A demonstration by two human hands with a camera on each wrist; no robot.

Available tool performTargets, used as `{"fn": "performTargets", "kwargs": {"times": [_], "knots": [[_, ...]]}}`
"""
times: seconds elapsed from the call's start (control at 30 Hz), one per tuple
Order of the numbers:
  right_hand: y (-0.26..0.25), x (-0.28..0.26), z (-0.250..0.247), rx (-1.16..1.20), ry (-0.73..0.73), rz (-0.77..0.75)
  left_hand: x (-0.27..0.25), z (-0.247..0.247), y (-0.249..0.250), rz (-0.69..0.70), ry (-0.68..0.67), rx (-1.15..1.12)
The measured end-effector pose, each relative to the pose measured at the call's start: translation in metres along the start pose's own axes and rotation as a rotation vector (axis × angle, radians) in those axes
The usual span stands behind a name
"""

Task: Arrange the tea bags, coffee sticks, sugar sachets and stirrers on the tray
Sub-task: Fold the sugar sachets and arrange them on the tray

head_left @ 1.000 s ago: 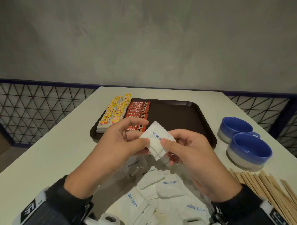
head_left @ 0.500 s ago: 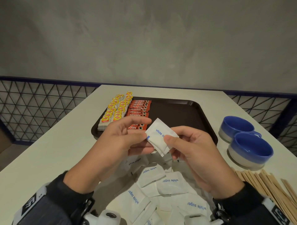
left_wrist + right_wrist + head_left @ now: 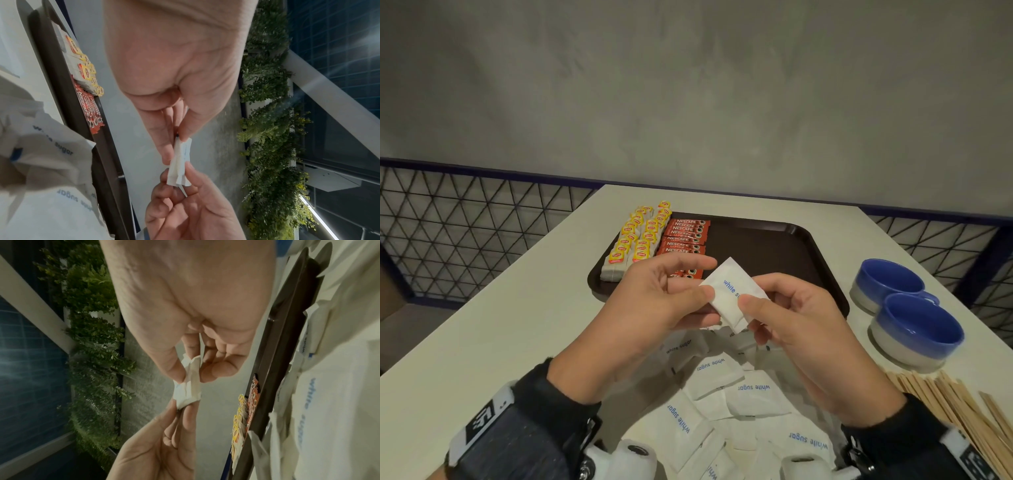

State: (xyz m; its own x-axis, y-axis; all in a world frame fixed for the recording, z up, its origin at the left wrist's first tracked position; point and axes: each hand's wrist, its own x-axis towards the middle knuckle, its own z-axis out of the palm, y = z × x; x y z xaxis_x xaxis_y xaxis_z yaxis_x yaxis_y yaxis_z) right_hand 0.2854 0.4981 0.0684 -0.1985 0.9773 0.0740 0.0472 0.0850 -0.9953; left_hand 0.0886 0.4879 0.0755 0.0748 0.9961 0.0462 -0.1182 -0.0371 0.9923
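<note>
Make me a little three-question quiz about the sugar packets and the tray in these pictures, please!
1. True or false: the wooden stirrers are already on the tray.
2. How many hands hold the raised sugar sachets? A) none B) one C) two
3. Fill in: on the tray, the coffee sticks lie beside the ____.

Key:
1. False; they lie on the table, near the blue cups.
2. C; the left hand and the right hand both pinch them.
3. tea bags.
</note>
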Motion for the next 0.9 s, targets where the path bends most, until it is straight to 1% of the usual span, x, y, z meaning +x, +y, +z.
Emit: {"fn": "performTargets", "kwargs": {"times": [0.13, 0.2, 0.3, 0.37, 0.43, 0.47, 0.53, 0.6, 0.7, 0.77, 0.9], "knots": [[-0.005, 0.004, 0.003, -0.027, -0.023, 0.003, -0.001, 0.000, 0.004, 0.001, 0.010, -0.023], [-0.009, 0.007, 0.005, -0.078, -0.041, 0.003, -0.001, -0.001, 0.005, -0.002, 0.025, -0.028], [-0.023, 0.017, 0.005, -0.217, -0.112, 0.022, 0.000, -0.003, 0.006, -0.007, 0.043, -0.028], [-0.042, 0.031, 0.002, -0.378, -0.209, 0.049, 0.000, -0.004, 0.007, -0.005, 0.063, -0.031], [-0.065, 0.053, -0.002, -0.538, -0.277, 0.036, 0.002, -0.007, 0.009, 0.005, 0.092, -0.060], [-0.076, 0.069, -0.004, -0.596, -0.280, 0.019, 0.003, -0.008, 0.010, 0.009, 0.108, -0.079], [-0.093, 0.106, -0.008, -0.685, -0.252, -0.016, 0.005, -0.011, 0.013, 0.010, 0.137, -0.106], [-0.100, 0.150, -0.012, -0.768, -0.218, -0.038, 0.009, -0.013, 0.014, -0.004, 0.150, -0.108], [-0.087, 0.217, -0.013, -0.922, -0.171, -0.051, 0.013, -0.019, 0.011, -0.017, 0.154, -0.094], [-0.067, 0.252, -0.017, -1.046, -0.150, -0.015, 0.016, -0.022, 0.009, -0.020, 0.161, -0.098], [-0.022, 0.292, -0.021, -1.238, -0.141, 0.038, 0.021, -0.028, 0.004, -0.017, 0.173, -0.093]]}}
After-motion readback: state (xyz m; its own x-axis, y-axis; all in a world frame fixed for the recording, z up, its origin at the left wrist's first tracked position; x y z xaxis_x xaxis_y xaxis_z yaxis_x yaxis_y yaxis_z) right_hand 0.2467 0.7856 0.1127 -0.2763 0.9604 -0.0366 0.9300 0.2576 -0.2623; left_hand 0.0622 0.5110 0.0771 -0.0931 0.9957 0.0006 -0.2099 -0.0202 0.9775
